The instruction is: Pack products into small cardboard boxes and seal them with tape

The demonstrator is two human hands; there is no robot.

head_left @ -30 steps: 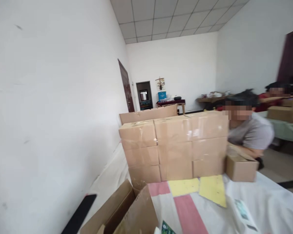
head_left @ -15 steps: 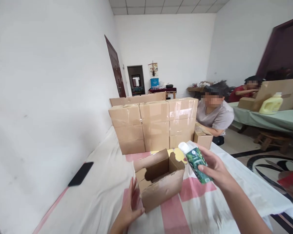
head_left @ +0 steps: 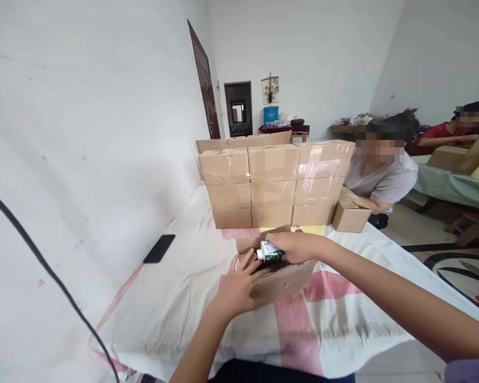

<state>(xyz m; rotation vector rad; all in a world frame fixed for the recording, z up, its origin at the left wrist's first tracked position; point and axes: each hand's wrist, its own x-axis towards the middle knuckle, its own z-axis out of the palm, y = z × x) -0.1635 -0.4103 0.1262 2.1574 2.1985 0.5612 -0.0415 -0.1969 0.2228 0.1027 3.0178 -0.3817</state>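
A small open cardboard box (head_left: 285,287) stands before me on the cloth-covered table. My right hand (head_left: 297,246) is closed around a green-and-white drink carton (head_left: 271,252) with a white cap. It holds the carton tilted on its side within the box's mouth, cap pointing left. Spread over the box's left end is my left hand (head_left: 236,284), its fingers stretched across the flap and rim near the cap. Fingers and carton hide much of the inside of the box.
Behind the box rises a wall of stacked, taped cardboard boxes (head_left: 273,183). A single box (head_left: 351,213) stands to its right, near a seated person (head_left: 395,173). A black phone (head_left: 159,248) lies left. A dark cable (head_left: 51,274) hangs at the left.
My right hand has brought the drink carton left and down into the box's opening. My left hand has shifted from beside the box onto its left end. The view has turned slightly.
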